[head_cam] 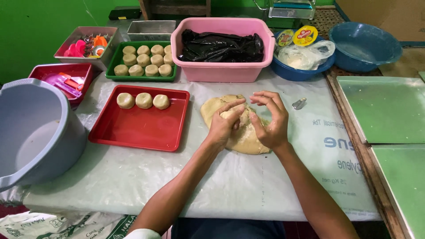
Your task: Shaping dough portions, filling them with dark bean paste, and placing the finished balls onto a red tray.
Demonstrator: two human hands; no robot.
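Dough mass (241, 132) flat on the plastic sheet (230, 177) covering the counter, directly under both hands. Left hand (223, 124) has its fingers curled narrow around a small lump of dough (230, 114) at the top of the mass, pinching it. Right hand (271, 119) arched over the same spot, fingers bent, tips touching the lump from the other side; can't tell if it actually grips or just steadies.

Step in hand, by my read: portioning, pulling or shaping one piece off the main mass. Next move likely calls for separating the lump clean and rounding it to match the pieces already made.

Outward from the fingers:
- Left of the left hand, near: red tray (139, 126), three round dough pieces (144, 100) in a row along its far edge, rest of it bare.
- Beyond that tray: green tray (116, 57) packed with about ten dough pieces (144, 59), in rows.
- Straight ahead of the fingers: pink tub (221, 68) with a black plastic bag (221, 46) inside.
- Ahead and right: blue basin (292, 73) holding clear bags and round lidded tubs; another blue bowl (365, 46) further right.
- Just right of the right hand: small metal piece (299, 103) on the sheet, kind unclear.
- Far right: two green flat trays (385, 110), apart from the work area.
- Far left: large grey bowl (33, 132), well apart; behind it a red tray with pink plastic tools (64, 82) and a grey tray of coloured moulds (86, 44).
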